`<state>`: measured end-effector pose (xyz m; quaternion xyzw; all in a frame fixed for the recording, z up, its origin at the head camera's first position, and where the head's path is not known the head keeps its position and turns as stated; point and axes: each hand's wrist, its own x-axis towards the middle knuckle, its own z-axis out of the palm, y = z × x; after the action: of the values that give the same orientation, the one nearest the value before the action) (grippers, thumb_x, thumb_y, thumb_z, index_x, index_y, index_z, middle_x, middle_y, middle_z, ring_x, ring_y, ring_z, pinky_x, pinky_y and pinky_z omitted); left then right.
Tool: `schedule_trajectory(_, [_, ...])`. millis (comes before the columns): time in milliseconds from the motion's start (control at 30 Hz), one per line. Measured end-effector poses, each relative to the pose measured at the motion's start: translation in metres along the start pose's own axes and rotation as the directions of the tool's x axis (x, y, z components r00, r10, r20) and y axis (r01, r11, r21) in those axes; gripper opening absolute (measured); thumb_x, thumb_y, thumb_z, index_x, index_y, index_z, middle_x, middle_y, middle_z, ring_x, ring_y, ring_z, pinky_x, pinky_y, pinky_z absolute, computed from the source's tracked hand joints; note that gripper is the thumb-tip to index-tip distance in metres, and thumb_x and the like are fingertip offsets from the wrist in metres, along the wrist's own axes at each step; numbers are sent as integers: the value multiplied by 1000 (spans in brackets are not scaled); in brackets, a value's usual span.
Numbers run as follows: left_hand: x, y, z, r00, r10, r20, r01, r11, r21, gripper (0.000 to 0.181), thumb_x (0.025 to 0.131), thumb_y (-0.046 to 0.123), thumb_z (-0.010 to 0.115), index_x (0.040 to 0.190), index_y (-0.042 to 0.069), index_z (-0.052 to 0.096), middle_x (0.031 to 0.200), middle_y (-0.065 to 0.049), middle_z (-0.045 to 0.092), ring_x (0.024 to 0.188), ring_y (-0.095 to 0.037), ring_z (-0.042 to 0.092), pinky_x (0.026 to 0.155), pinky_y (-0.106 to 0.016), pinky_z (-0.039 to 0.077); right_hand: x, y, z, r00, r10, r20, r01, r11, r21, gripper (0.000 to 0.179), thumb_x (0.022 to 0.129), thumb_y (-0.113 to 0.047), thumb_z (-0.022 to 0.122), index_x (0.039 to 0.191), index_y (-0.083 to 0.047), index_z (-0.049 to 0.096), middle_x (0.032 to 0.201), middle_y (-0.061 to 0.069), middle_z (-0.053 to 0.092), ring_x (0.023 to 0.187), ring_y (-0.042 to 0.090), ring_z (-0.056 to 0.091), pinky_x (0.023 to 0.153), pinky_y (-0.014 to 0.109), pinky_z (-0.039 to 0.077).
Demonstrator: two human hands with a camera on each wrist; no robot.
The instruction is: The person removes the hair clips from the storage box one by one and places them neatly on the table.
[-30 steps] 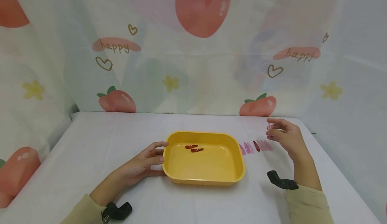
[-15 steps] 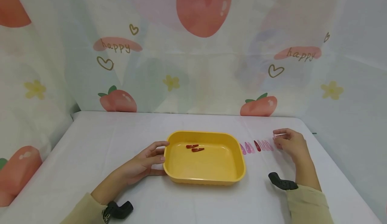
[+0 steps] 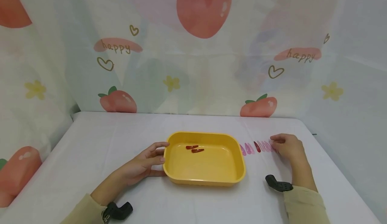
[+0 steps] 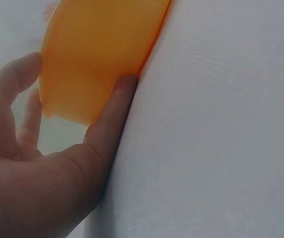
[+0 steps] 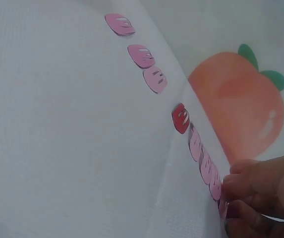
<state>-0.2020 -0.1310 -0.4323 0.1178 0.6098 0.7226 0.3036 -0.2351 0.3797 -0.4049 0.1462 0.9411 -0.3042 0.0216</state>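
Left hand (image 3: 142,165) rested its relaxed grip against the yellow tray (image 3: 181,175) on the white worktop (image 3: 90,143), thumb and fingertips touching the tray's near-left wall. Two red hair clips (image 3: 195,148) lay inside the tray toward its far side. Right hand (image 3: 287,146), fingers curled, pinched a pale pink clip (image 5: 223,207) at the right end of a row of pink clips (image 3: 252,147) lined up just beside the tray; one dark red clip (image 3: 257,146) sat in that row's middle.
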Motion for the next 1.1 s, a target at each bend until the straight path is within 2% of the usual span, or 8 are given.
schedule_trajectory(100, [0, 0, -1, 1000, 1, 0, -1, 1000, -1, 55, 102, 13, 56, 151, 15, 33, 157, -21, 25, 129, -35, 50, 98, -56, 52, -1, -5, 2, 1000, -13, -22, 13, 1000, -4, 38, 98, -19, 59, 132, -1, 60, 117, 26, 60, 102, 38, 53, 85, 51, 53])
schedule_trajectory(233, [-1, 0, -1, 1000, -2, 2, 2, 1000, -3, 55, 101, 13, 57, 151, 15, 33, 157, -21, 25, 129, -35, 50, 98, -56, 52, -6, -20, 5, 995, -70, -74, 70, 998, -1, 38, 98, -20, 55, 131, -3, 60, 122, 26, 59, 108, 40, 53, 86, 53, 54])
schedule_trajectory(433, [-1, 1, -1, 1000, -4, 4, 4, 1000, -2, 55, 101, 13, 56, 151, 15, 33, 157, -21, 25, 128, -35, 50, 98, -56, 52, -20, -60, 13, 969, -212, -126, 222, 972, 74, 35, 100, -27, 56, 130, -9, 63, 120, 18, 65, 104, 32, 59, 86, 46, 59])
schedule_trajectory(567, [0, 1, 1, 1000, -7, -1, 7, 1000, -3, 54, 101, 13, 57, 150, 15, 33, 157, -21, 26, 128, -35, 50, 98, -55, 52, -33, -87, 19, 932, -349, -94, 360, 922, 144, 32, 101, -28, 58, 126, -11, 65, 117, 12, 68, 102, 28, 60, 82, 37, 59])
schedule_trajectory(700, [0, 0, 1, 1000, -7, -4, 7, 1000, -2, 54, 102, 13, 56, 151, 15, 33, 157, -21, 25, 130, -36, 49, 98, -56, 52, -45, -112, 31, 895, -444, -48, 443, 869, 219, 27, 100, -26, 61, 121, -12, 68, 116, 10, 69, 102, 25, 61, 85, 31, 56])
schedule_trajectory(900, [1, -1, 0, 1000, -10, -9, 10, 1000, -3, 54, 101, 12, 57, 151, 15, 33, 157, -21, 25, 130, -36, 49, 97, -56, 52, -62, -140, 56, 865, -500, 35, 467, 830, 305, 23, 96, -17, 66, 118, -13, 69, 116, 10, 70, 100, 22, 63, 84, 25, 56])
schedule_trajectory(1100, [1, -1, -2, 1000, -5, -11, 5, 1000, -2, 55, 101, 12, 57, 151, 15, 33, 157, -21, 25, 129, -36, 50, 97, -56, 52, -71, -154, 81, 830, -542, 132, 458, 797, 394, 26, 95, -14, 67, 120, -7, 68, 115, 12, 69, 98, 22, 63, 85, 22, 56])
